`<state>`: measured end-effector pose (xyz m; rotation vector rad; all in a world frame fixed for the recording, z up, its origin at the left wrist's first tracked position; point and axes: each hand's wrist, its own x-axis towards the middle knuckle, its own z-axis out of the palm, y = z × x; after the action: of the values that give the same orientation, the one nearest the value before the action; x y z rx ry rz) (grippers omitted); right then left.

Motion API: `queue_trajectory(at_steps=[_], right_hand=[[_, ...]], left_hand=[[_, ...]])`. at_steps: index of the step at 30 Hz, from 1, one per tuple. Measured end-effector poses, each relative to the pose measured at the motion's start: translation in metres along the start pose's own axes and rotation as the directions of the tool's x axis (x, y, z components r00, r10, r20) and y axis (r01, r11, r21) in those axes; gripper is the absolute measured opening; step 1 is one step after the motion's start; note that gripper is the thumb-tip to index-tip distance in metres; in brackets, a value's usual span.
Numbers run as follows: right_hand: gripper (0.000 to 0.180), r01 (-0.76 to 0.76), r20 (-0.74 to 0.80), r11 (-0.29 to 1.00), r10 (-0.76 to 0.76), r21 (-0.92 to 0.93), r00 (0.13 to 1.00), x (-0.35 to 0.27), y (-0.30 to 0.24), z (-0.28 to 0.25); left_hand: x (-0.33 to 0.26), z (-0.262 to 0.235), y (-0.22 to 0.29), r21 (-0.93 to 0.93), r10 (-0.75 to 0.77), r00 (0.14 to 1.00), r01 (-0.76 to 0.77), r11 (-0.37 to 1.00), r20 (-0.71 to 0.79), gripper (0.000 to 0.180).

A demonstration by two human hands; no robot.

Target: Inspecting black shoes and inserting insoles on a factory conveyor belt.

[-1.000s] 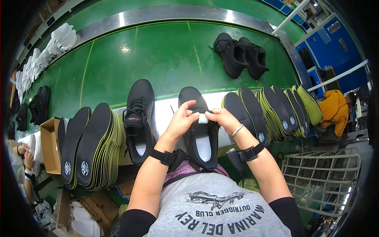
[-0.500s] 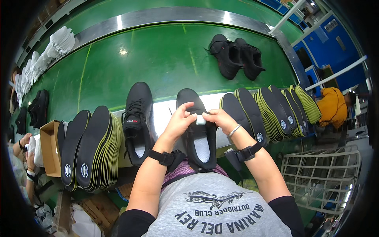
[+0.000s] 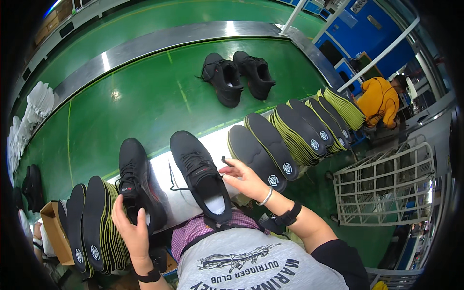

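Note:
Two black lace-up trainers stand before me, toes away. My left hand [image 3: 129,228] is at the left trainer [image 3: 134,164], fingers and thumb apart near its collar; whether they touch it I cannot tell. Beside the right trainer [image 3: 191,157], my right hand [image 3: 245,180] is open, its thumb and fingers apart close to the shoe's right side. A small dark bit shows at a right fingertip, too small to make out. The right trainer's white inside [image 3: 214,205] shows, and a loose lace [image 3: 173,179] hangs at its left.
Stacked black-and-green insoles [image 3: 99,227] stand at left, more insoles [image 3: 295,137] at right. Another pair of black shoes [image 3: 237,79] rests on the green belt [image 3: 140,106]. An open carton [image 3: 53,232], a wire cart [image 3: 382,188] and a person in yellow [image 3: 379,99] flank the line.
My hands have parted from the right trainer's tongue: the left has moved to the left trainer, the right to the shoe's right side. A pale tag no longer shows. The view has shifted.

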<state>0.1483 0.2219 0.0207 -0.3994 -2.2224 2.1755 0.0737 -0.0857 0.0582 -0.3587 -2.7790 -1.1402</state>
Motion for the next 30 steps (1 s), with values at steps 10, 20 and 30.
queue_trajectory(at_steps=[10, 20, 30], right_hand=[[0.044, 0.073, -0.193, 0.827, -0.215, -0.558, 0.957, 0.004, -0.038, 0.006], [0.048, 0.473, 0.488, 0.253, -0.004, -0.844, 0.873, 0.056, -0.057, 0.088], [0.028, 0.331, 0.371, 0.418, 0.015, -0.846, 0.929, 0.077, -0.046, 0.106]], left_hand=[[-0.012, 0.052, -0.063, -0.199, -0.292, 0.935, 0.330, 0.923, 0.200, 0.074], [0.010, 0.069, 0.016, -0.024, 0.293, 0.956, -0.293, 0.956, 0.017, 0.074], [0.052, 0.082, -0.011, -0.414, 0.114, 0.980, -0.036, 0.909, 0.165, 0.029]])
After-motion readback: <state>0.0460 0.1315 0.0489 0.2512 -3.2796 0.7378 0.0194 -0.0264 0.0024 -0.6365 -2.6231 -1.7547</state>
